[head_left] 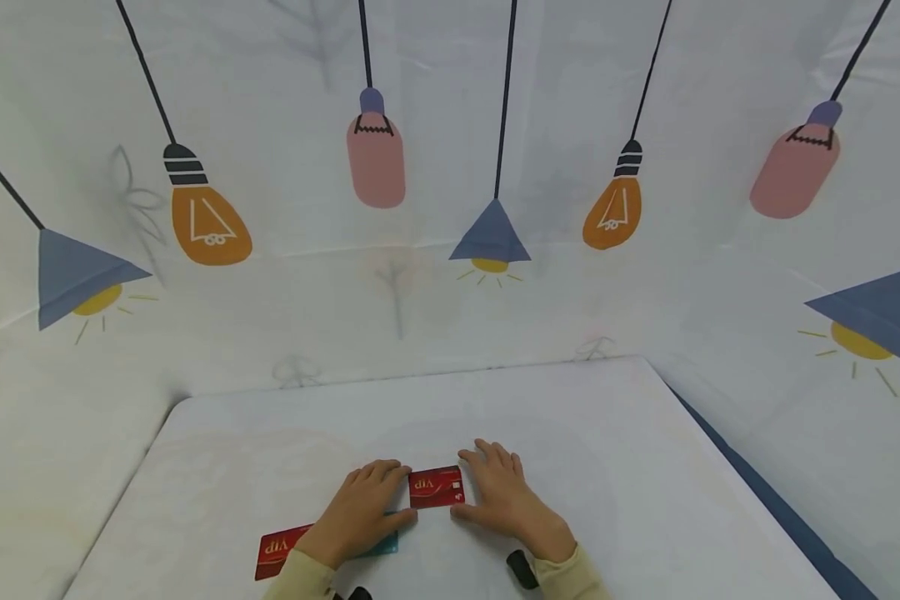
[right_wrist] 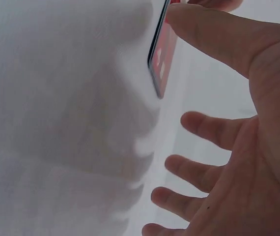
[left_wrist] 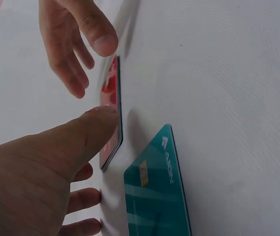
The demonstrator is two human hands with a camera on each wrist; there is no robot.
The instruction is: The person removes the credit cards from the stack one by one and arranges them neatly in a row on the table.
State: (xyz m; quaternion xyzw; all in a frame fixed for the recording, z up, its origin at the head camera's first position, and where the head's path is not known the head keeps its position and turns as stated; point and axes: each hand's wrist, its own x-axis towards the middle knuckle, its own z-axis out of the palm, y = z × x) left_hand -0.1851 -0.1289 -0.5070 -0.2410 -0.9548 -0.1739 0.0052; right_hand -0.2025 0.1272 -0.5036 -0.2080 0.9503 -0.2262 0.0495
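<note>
A red VIP card (head_left: 437, 487) lies flat on the white table between the two hands. In the left wrist view its side shows layered edges, like a small stack of cards (left_wrist: 111, 137). My left hand (head_left: 362, 515) is at its left end, thumb tip overlapping the stack in the left wrist view and fingers extended. On the other side, my right hand (head_left: 504, 497) spreads its fingers, with the thumb by the near right corner. Under the left hand and forearm, partly hidden, lie another red VIP card (head_left: 273, 553) and a teal card (left_wrist: 154, 189).
The white table (head_left: 615, 442) has its back edge against a white cloth wall (head_left: 450, 317) printed with hanging lamps. Dark blue material (head_left: 765, 496) runs along the right table edge. A black wrist device (head_left: 522, 570) sits by the right sleeve.
</note>
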